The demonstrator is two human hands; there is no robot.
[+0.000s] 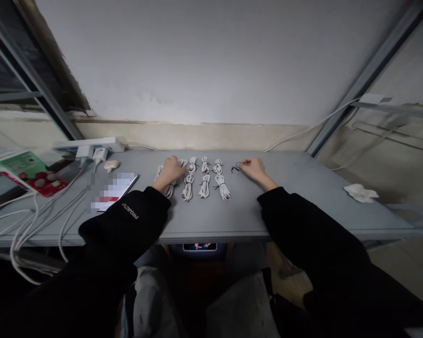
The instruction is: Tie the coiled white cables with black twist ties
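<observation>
My left hand rests over the leftmost white cables, its fingers bent downward and their tips mostly hidden. Parts of a coiled white cable show below this hand, with more white loops at its left and right. Beside it, several white cable bundles lie in two rows, bound with thin black ties; some have reddish ends. Right of the rows, my right hand is closed in a pinch on a thin black cable tie. More short black pieces lie by the fingertips.
A white power strip with plugged-in chargers stands at the back left. Nearby are a small pinkish case, a tablet-like slab and a green-and-red packet. White cords hang over the front edge. Crumpled tissue lies far right.
</observation>
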